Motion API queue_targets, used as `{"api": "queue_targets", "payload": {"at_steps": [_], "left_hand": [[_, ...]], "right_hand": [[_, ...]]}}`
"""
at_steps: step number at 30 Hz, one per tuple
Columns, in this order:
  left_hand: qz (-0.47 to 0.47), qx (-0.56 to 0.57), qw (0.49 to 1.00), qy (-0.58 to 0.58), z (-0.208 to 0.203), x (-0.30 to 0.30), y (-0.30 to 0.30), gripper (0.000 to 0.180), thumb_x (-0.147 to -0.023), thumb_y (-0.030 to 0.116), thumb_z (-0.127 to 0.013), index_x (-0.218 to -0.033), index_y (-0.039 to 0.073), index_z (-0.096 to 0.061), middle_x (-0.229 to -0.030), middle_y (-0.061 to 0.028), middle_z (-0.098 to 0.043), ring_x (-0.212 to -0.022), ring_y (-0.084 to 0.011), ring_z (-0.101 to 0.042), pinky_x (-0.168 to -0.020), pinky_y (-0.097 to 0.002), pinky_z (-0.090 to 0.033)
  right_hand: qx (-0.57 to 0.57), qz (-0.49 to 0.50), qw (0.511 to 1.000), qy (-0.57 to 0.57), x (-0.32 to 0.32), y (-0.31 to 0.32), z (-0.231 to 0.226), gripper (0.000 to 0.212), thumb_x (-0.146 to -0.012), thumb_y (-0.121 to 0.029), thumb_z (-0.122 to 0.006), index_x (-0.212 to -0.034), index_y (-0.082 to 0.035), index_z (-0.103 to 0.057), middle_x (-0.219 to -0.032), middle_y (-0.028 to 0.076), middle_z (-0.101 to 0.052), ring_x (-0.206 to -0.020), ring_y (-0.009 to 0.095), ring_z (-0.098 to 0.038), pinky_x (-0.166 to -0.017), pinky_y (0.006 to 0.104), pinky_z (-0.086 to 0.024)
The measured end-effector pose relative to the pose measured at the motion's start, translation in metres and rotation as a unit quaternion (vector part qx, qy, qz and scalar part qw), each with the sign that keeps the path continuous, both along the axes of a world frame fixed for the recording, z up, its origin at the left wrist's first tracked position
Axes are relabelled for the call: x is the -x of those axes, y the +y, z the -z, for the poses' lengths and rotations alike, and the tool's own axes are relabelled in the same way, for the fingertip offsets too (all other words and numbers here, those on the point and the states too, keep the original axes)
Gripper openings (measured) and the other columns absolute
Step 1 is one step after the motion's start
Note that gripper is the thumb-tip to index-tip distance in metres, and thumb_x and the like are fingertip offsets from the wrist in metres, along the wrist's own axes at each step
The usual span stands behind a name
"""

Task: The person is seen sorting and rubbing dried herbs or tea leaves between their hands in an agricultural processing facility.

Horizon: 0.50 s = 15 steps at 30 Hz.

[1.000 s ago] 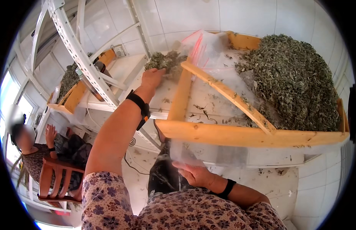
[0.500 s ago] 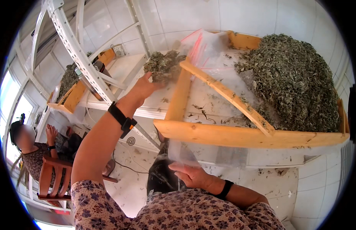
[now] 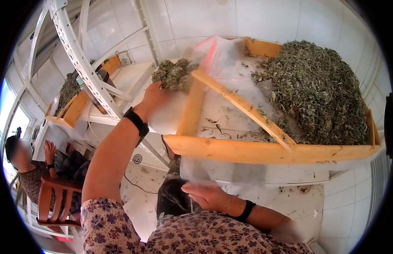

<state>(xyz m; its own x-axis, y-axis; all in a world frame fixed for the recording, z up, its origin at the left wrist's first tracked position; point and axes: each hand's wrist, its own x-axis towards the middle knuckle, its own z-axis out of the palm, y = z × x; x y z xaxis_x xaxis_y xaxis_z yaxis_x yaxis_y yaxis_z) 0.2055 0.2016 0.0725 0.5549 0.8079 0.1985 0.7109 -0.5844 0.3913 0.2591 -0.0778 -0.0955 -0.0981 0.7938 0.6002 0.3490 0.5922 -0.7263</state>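
My left hand (image 3: 156,98) is raised and closed around a clump of dried green leaves (image 3: 174,74), just left of a wooden slat (image 3: 192,108) of the tray frame. My right hand (image 3: 209,196) is low, below the wooden front rail (image 3: 264,150), gripping a clear plastic bag (image 3: 196,171) held open near a dark bag (image 3: 173,197). A big heap of dried green leaves (image 3: 317,91) fills the right side of the tray. A diagonal wooden slat (image 3: 245,108) crosses in front of it.
A white perforated metal rack post (image 3: 84,67) leans at the left, with another wooden tray of leaves (image 3: 71,91) behind it. A second person (image 3: 29,171) sits on a wooden chair (image 3: 48,203) at lower left. White tiled wall and floor surround the tray.
My left hand has pulled back from the small pile toward me, lifting a clump of leaves with it. My right hand stays at the clear bag below the rail.
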Motion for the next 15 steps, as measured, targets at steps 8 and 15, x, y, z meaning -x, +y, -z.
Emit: {"api": "queue_targets", "payload": {"at_steps": [8, 15], "left_hand": [[0.029, 0.099, 0.972, -0.210, 0.017, 0.064, 0.021, 0.056, -0.073, 0.013, -0.063, -0.120, -0.010, -0.043, -0.115, -0.0135, -0.052, -0.108, -0.0194, -0.047, -0.094, -0.0292, -0.035], [0.018, 0.189, 0.942, -0.275, 0.003, 0.101, -0.067, 0.060, -0.080, 0.011, -0.056, -0.129, -0.011, -0.030, -0.130, -0.0209, -0.039, -0.120, -0.0244, -0.039, -0.099, -0.0329, -0.032]], "right_hand": [[-0.037, -0.112, 0.992, -0.045, -0.029, -0.030, -0.080, 0.027, -0.087, -0.014, -0.051, -0.113, -0.006, -0.053, -0.105, 0.014, -0.057, -0.090, 0.031, -0.057, -0.074, 0.0381, -0.047], [0.032, -0.276, 0.960, 0.042, -0.091, -0.099, -0.176, 0.028, -0.086, -0.017, -0.055, -0.107, 0.001, -0.055, -0.104, 0.017, -0.058, -0.090, 0.033, -0.057, -0.074, 0.0395, -0.047]]}}
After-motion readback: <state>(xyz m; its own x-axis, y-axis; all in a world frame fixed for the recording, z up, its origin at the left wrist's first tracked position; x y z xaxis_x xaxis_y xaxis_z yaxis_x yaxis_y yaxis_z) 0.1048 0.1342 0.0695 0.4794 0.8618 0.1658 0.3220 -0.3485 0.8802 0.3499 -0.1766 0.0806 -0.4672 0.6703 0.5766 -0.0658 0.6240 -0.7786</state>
